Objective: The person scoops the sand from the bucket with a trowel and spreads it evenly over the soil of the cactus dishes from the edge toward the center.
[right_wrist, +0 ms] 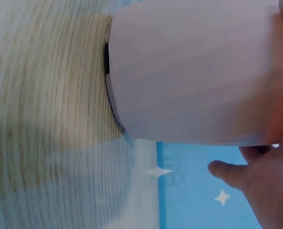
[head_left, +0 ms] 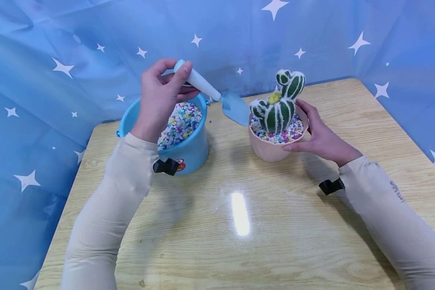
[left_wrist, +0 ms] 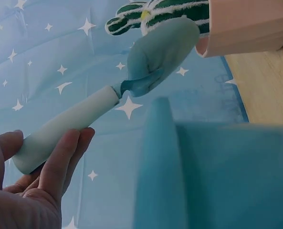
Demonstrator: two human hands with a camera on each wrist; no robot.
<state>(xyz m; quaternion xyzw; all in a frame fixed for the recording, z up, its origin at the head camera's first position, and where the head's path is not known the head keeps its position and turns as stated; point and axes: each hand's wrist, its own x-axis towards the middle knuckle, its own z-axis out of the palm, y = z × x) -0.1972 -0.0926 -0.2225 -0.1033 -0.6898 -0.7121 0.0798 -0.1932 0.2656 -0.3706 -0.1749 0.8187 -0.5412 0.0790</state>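
Note:
My left hand (head_left: 163,92) holds a toy trowel by its pale handle (head_left: 203,84), thumb on one side and fingers on the other. The trowel's blue blade (head_left: 235,108) slants down to the left rim of a pink flowerpot (head_left: 270,151). In the pot a plush cactus (head_left: 277,114) with white fuzzy ribs and a yellow flower stands in colourful pebbles (head_left: 288,135). From the right, my right hand (head_left: 320,135) grips the pot at its rim. Below my left hand is a blue bucket (head_left: 199,147) of mixed pebbles (head_left: 183,125); my wrist hides part of it.
The wooden table (head_left: 217,249) runs to a blue star-patterned cloth (head_left: 217,44) hung behind and at the sides. A few stray pebbles lie on the table near the bucket. Both sleeves carry a black wrist piece (head_left: 331,186).

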